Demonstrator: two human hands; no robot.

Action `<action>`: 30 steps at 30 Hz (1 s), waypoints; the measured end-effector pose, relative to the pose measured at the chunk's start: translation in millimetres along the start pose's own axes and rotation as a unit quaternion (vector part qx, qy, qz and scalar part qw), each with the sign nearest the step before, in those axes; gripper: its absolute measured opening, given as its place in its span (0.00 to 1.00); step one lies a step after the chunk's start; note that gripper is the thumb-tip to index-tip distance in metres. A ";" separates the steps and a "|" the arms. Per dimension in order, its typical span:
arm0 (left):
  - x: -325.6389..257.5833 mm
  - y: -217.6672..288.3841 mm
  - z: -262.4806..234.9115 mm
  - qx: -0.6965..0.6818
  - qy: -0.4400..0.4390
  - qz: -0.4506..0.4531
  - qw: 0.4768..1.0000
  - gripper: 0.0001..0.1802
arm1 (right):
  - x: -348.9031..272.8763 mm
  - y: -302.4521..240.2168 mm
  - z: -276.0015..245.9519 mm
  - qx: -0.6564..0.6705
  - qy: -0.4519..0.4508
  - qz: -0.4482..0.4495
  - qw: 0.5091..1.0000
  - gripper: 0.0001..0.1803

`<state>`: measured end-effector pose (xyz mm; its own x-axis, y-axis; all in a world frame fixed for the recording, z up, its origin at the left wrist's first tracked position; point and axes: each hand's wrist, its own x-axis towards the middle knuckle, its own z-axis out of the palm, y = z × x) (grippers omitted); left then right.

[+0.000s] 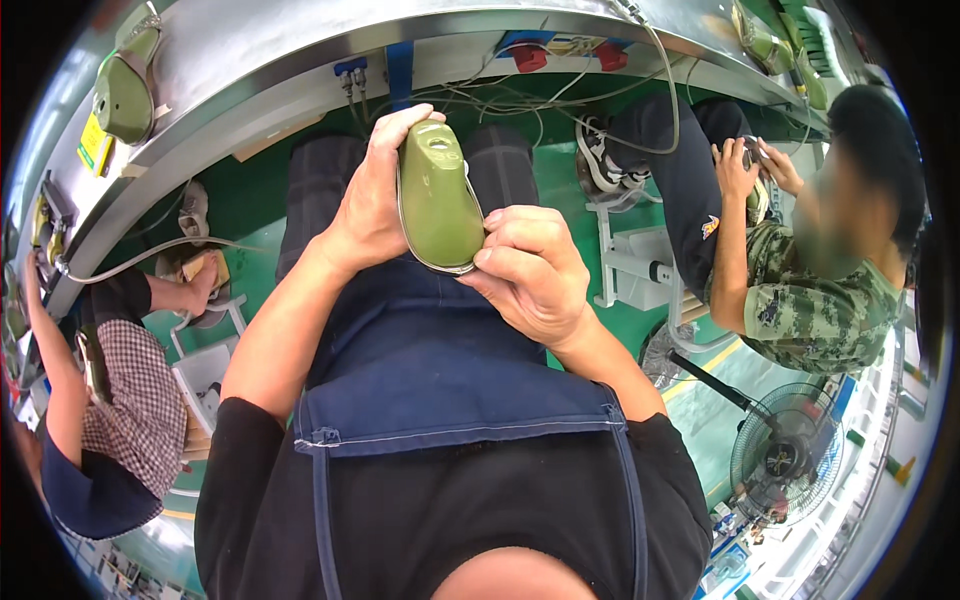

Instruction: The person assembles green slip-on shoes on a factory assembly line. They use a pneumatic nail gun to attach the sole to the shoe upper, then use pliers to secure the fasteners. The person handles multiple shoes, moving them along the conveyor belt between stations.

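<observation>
Right now both hands are on one green shoe last, held up over the lap, above the blue apron. Left hand wraps the top/heel end, fingers curled over it and closed on it. Right hand pinches the lower end, thumb and fingertips pressed vs. the pale rim that runs round the last's edge. Looks like a thin sole piece or strip sits on that face, but can't tell for sure.

Risks, as I judge them:
- Last is smooth and rounded; the right-hand pinch is only at the tip. If that grip slackens, the bottom end could swing and the last drops onto the lap or the green floor.
- Pale rim seems to be what's being pressed. Uneven thumb pressure could leave it lifted or crooked on one side; the far side is hidden behind the last, so no way to check it from here.
- Left fingers cover the top w/ the hole in it, so a twist there could shift the last under the right thumb.
- Cables hang under the bench just beyond the hands; lifting the last higher could snag them.
- Co-workers sit close on both sides, the one at right bent over own work; a wide elbow move may bump them.
</observation>
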<state>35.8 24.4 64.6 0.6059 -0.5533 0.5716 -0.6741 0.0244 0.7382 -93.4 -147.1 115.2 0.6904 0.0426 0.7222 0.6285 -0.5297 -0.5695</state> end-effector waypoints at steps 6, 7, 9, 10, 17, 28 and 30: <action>-6.1 -2.4 -4.8 0.010 -0.011 0.025 1.000 0.61 | -4.4 -4.8 3.5 -0.010 -0.010 -0.016 1.000 0.23; -6.7 -2.3 -4.1 0.005 -0.011 0.024 1.000 0.61 | -4.6 -4.4 3.8 -0.006 -0.013 -0.020 1.000 0.22; -7.6 -2.3 -3.1 0.000 -0.011 0.026 1.000 0.60 | -4.0 -4.8 4.1 0.000 -0.018 -0.027 0.999 0.21; -7.9 -2.6 -2.6 -0.001 -0.011 0.029 1.000 0.60 | -3.8 -5.0 3.8 -0.006 -0.023 -0.032 0.999 0.21; -6.1 -3.1 0.1 -0.005 -0.011 0.050 0.999 0.58 | -8.0 -3.1 2.3 -0.014 -0.042 -0.060 0.997 0.19; -9.4 -8.3 7.8 -0.018 0.009 0.045 0.999 0.55 | -19.8 8.4 4.8 -0.015 -0.024 -0.090 0.996 0.19; -9.1 -7.7 6.7 -0.006 0.013 0.047 0.999 0.56 | -15.1 2.7 4.2 -0.026 -0.025 -0.089 0.995 0.20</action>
<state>32.7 23.7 51.4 0.5516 -0.5257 0.6476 -0.7236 0.0845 0.6850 -100.6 -145.6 101.2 0.5876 0.1800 0.7889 0.7238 -0.5528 -0.4130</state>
